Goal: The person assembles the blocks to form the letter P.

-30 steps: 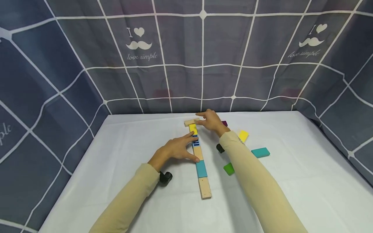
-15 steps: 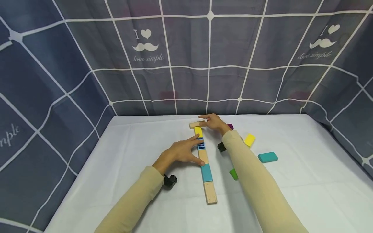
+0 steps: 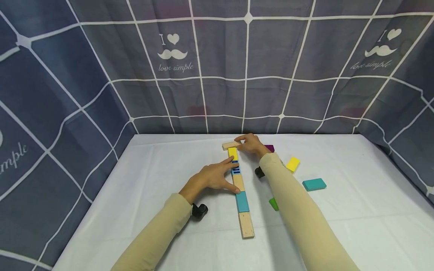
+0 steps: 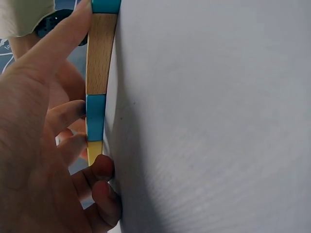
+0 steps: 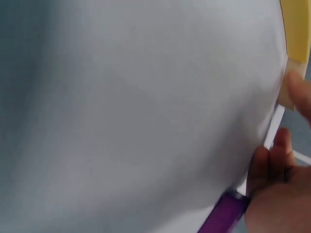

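In the head view my left hand (image 3: 213, 176) lies over a straight row of flat blocks, fingers spread. Its thumb touches the teal block (image 3: 242, 202), and its fingertips reach the blue patterned block (image 3: 235, 170) and the yellow block (image 3: 232, 152). Plain wooden blocks also stand in the row, one wooden block (image 3: 246, 226) at the near end. Across the far end lies a wooden block (image 3: 229, 145), whose right end my right hand (image 3: 252, 145) pinches between thumb and index finger. In the right wrist view the thumb (image 5: 299, 92) presses this block's side.
Right of the row lie a purple block (image 3: 269, 148), a loose yellow block (image 3: 292, 164), a loose teal block (image 3: 314, 184) and a green block (image 3: 274, 204), partly behind the right sleeve. A dark grid-patterned curtain (image 3: 220, 98) rises behind the white table (image 3: 162, 169).
The head view has shifted, so everything sits a little farther right and lower. My right index finger has come down towards the crosswise wooden block. My left hand keeps its place on the row.
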Motion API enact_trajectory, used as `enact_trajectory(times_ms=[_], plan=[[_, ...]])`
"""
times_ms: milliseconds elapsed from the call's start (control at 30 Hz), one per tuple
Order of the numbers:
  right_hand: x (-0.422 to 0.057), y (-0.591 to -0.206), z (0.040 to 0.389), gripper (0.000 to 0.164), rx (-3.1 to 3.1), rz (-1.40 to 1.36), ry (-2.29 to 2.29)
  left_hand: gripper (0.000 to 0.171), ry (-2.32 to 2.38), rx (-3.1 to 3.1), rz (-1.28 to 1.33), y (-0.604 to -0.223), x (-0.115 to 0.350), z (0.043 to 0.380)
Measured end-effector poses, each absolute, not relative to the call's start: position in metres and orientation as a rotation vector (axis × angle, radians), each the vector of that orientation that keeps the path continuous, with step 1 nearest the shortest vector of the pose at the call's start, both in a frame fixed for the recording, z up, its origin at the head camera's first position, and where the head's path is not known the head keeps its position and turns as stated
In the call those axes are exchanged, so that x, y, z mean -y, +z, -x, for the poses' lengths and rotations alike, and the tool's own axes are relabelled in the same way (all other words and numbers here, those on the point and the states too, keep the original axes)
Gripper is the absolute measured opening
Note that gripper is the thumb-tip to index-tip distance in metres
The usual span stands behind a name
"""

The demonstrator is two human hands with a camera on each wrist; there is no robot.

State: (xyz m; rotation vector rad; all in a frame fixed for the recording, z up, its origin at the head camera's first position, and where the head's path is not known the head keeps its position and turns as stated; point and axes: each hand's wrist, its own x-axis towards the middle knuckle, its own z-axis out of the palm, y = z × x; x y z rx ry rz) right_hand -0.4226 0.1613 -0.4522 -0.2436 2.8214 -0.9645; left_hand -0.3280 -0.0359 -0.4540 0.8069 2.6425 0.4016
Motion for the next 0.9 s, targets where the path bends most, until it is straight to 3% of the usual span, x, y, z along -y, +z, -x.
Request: enact_trajectory(times_ms=[267, 900], plan=[[-0.163, -0.457, 0.424, 0.037, -2.933, 0.227, -0.863, 0.104, 0.42, -2.642, -0.82, -0.455, 0.034, 0.329], [-0.197, -0.449, 0.417, 0.042, -2.912, 0.184, -0.778, 0.104, 0.457, -2.628, -0.81, -0.455, 0.037, 0.333]])
